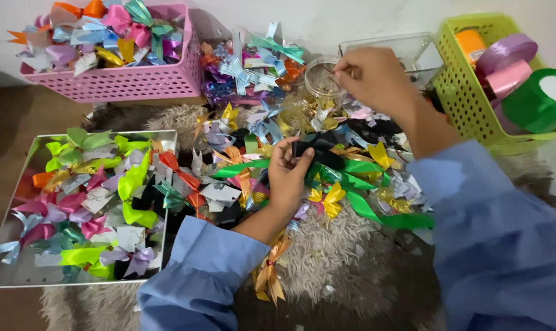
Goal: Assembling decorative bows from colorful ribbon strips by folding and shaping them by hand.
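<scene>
I watch from the head view. My left hand (288, 175) pinches a folded black ribbon piece (317, 147) between thumb and fingers, held just above the loose heap of cut ribbons (351, 178) on the shaggy rug (327, 251). My right hand (376, 76) hangs over the small clear jar (324, 76), fingertips closed narrow on something thin; it is too small for me to tell what.

To the left sits a metal tray (2, 279) of finished bows, behind it a pink basket (137, 83) of more, and at the right a green basket (468, 98) with ribbon rolls.

My worry: the black fold is held by 1 light pinch, so it could spring open if the thumb eases. The jar stands among slippery scraps, and a nudge from the right wrist could tip it. A small dropped piece would vanish in the rug pile.
</scene>
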